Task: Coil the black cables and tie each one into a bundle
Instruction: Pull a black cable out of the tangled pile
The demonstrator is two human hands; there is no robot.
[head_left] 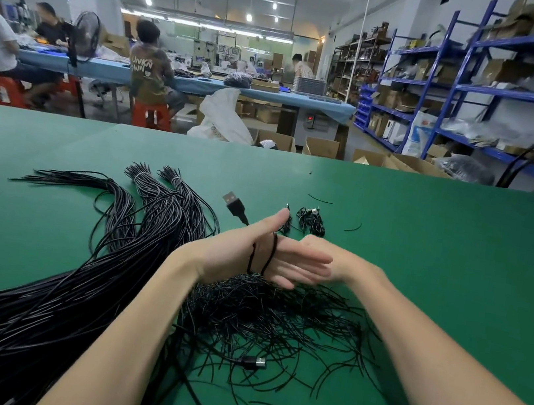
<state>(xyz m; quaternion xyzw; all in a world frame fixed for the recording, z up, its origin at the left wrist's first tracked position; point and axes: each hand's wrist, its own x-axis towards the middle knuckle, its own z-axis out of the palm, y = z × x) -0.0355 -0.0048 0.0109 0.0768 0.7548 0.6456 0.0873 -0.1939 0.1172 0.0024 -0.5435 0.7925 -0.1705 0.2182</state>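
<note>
A: Nearest the body, under both forearms, what lies there?

B: A loose heap of short thin black tie wires (275, 325) on the green table mat (425, 243), with a black cable's silver USB plug (255, 362) lying among them. Left of the left forearm runs a thick sheaf of long black cables (36, 299).

A: And the hands?

B: The left hand (261, 257) is flat, fingers straight and together, thumb raised. The black cable being coiled (263, 253) wraps twice round its palm, and its USB plug end (234, 202) sticks up just beyond the thumb. The right hand (327, 256) sits behind the left fingertips; I cannot tell whether it pinches the cable or is loose.

A: Beyond the hands?

B: Small tied black bundles (311, 221) near the left thumb tip; farther left, banded cable ends (154, 178).

A: What might go wrong?

B: I judge the coil barely begun. With straight fingers, slack turns could slide off the fingertips. The trailing length probably runs down into the tie-wire heap, so pulling may snag and drag wires along. The free plug end could also slip out from behind the thumb.
</note>
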